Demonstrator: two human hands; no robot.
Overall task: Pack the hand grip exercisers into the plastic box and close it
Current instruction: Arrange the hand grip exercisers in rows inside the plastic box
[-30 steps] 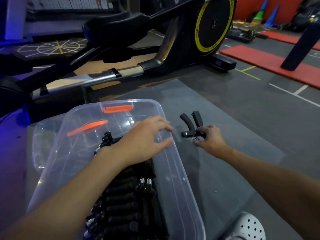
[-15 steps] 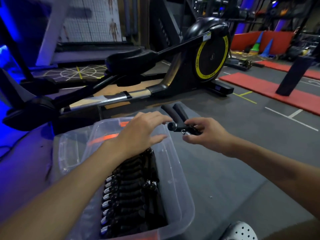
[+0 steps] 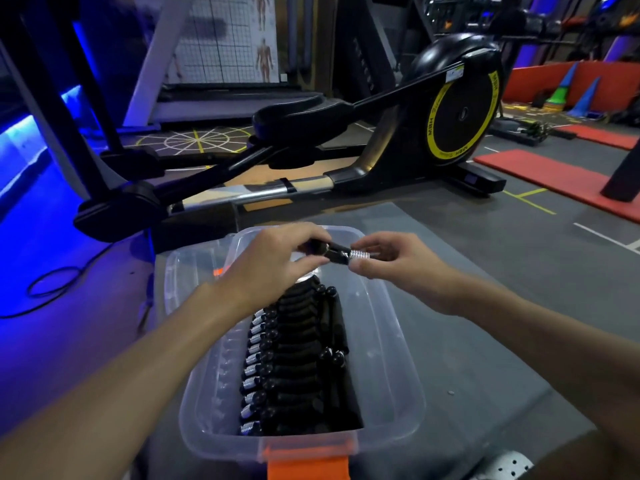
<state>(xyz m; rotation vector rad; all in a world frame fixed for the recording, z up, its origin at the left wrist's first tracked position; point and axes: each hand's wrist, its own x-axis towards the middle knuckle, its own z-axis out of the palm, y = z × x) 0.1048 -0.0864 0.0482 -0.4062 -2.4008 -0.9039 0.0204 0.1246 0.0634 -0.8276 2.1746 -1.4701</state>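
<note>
Together, both hands (image 3: 273, 261) (image 3: 388, 261) pinch one black, steel-sprung exerciser (image 3: 341, 253) above the clear plastic box (image 3: 398, 344)

Dim gym interior, strong blue glow spilling across the floor (image 3: 52, 209) at left, warmer light at far right, soft glare on the clear plastic box (image 3: 398, 358) walls, wide-angle bending at edges, forearms near camera blurred, background slightly soft

The box (image 3: 391, 344) is open at the top. A row of grippers (image 3: 294, 358) fills its middle; free strips remain along both side walls. Both hands (image 3: 273, 261) (image 3: 388, 261) and one gripper (image 3: 337, 252) hang over the far end. The trainer (image 3: 346, 147) blocks the floor beyond.
</note>
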